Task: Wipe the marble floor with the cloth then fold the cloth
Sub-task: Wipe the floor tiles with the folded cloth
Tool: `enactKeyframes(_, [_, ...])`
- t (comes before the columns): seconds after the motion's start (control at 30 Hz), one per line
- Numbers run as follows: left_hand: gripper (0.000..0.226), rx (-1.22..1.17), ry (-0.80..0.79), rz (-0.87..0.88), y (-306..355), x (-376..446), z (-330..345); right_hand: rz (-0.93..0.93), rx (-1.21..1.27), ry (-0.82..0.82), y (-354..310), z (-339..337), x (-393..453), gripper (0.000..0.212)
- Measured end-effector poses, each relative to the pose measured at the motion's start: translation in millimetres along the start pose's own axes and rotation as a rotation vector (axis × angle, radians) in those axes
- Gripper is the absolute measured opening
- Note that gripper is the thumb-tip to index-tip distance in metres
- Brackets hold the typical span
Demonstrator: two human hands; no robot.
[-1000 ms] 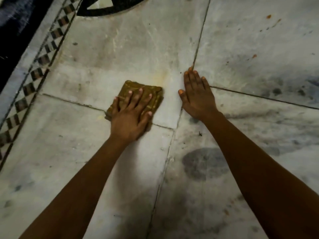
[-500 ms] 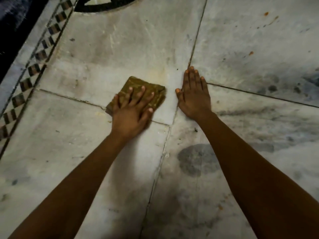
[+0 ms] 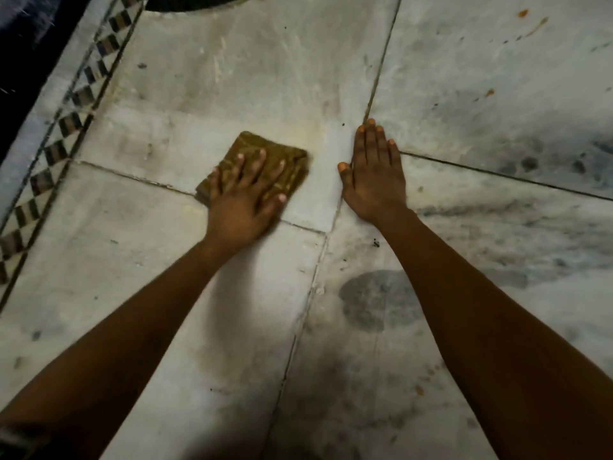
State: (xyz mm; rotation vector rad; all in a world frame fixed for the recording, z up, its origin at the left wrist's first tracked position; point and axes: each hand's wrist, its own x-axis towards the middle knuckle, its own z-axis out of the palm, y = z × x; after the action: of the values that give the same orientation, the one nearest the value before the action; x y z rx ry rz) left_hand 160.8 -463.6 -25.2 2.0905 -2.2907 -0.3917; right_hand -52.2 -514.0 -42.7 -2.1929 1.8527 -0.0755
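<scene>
Left hand (image 3: 243, 202) flat on folded cloth (image 3: 265, 161), marble floor (image 3: 232, 94) beneath.
Fingers spread straight, pressing cloth just above a tile joint; right hand (image 3: 374, 180) nearby, flat, fingers together, holding nothing.

Indoor room, marble floor (image 3: 265, 78), patterned inlay border (image 3: 66, 124)
</scene>
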Motion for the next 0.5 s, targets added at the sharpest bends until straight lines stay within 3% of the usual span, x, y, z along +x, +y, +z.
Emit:
enactKeyframes(0.1, [0.056,-0.051,0.003,-0.191,-6.3,61.0,-9.2,0.006,0.005,-0.01,0.1,0.5,-0.1,0.063])
enactKeyframes(0.2, [0.055,-0.115,0.003,-0.246,21.7,116.5,-9.2,0.003,0.016,0.012,-0.9,0.1,-0.6,0.063])
enactKeyframes(0.33, [0.053,-0.027,0.008,-0.055,50.6,82.7,5.2,0.003,0.004,0.001,-1.7,-1.2,-1.2,0.063])
enactKeyframes(0.43, [0.059,0.039,0.006,0.102,22.3,22.3,-1.4,0.002,0.014,-0.012,-0.8,-1.7,-0.3,0.063])
enactKeyframes(0.5, [0.061,0.065,0.004,0.093,-3.7,18.6,-13.9,0.005,0.006,-0.029,-0.4,-1.7,0.6,0.064])
